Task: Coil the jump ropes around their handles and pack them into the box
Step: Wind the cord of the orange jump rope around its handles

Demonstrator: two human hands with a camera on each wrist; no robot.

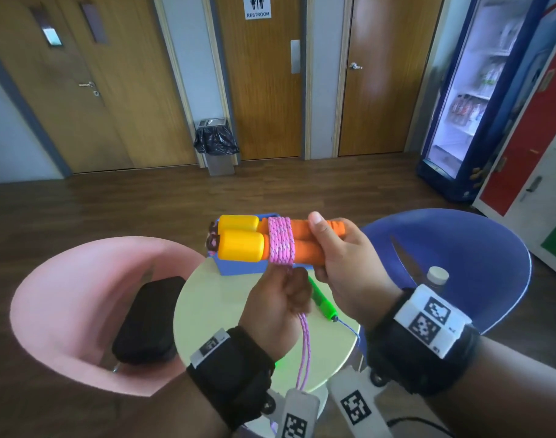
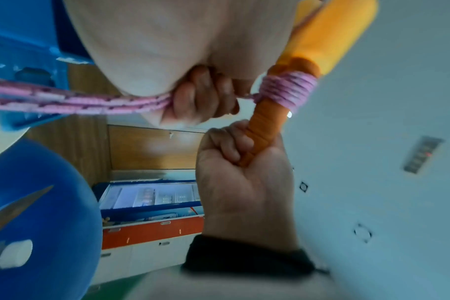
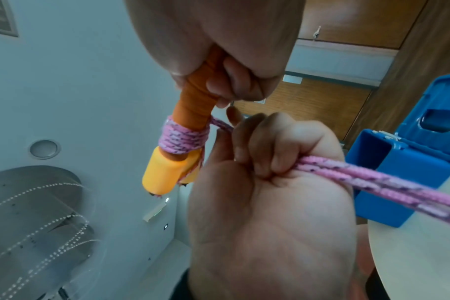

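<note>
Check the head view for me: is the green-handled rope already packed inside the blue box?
No: the green-handled rope lies on the round table, nearer than the blue box, partly hidden behind the hands.

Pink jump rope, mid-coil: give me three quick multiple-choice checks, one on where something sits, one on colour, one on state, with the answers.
1. Where is the green-handled rope?
A. On the round table, beneath the hands
B. Inside the blue box
C. On the pink chair

2. What colour are the caps on the handles being wrapped?
A. Green
B. Yellow
C. Black

3. How far along is the pink rope?
A. Fully loose
B. Packed in the box
C. Partly coiled, with slack left

Answers: 1 A, it lies on the tabletop between the wrists; 2 B, both ends are yellow, the grips orange; 3 C, several turns circle the handles held in the right hand, while the left hand grips strands that hang below it.
</note>
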